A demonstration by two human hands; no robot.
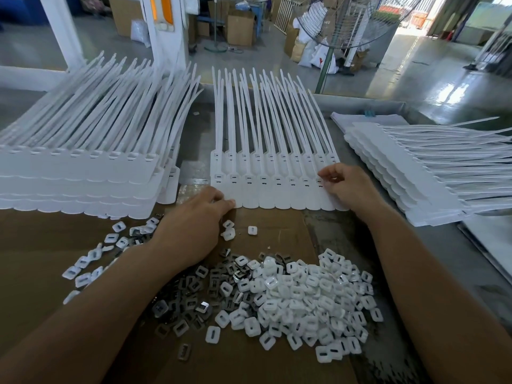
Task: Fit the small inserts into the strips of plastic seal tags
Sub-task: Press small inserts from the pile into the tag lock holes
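Note:
A white strip of plastic seal tags (273, 181) lies flat in front of me, its long tails pointing away. My left hand (194, 225) rests on the cardboard, fingertips touching the strip's near left corner. My right hand (347, 184) has curled fingers over the strip's right end; whether it pinches an insert is hidden. A heap of small white square inserts (307, 297) lies near me, with dark metal inserts (194, 295) beside it on the left.
A tall stack of tag strips (83, 173) stands at the left, another stack (421, 173) fans out at the right. Brown cardboard (41, 259) covers the near table. A few loose inserts (230, 231) lie by my left hand. A fan stands beyond the table.

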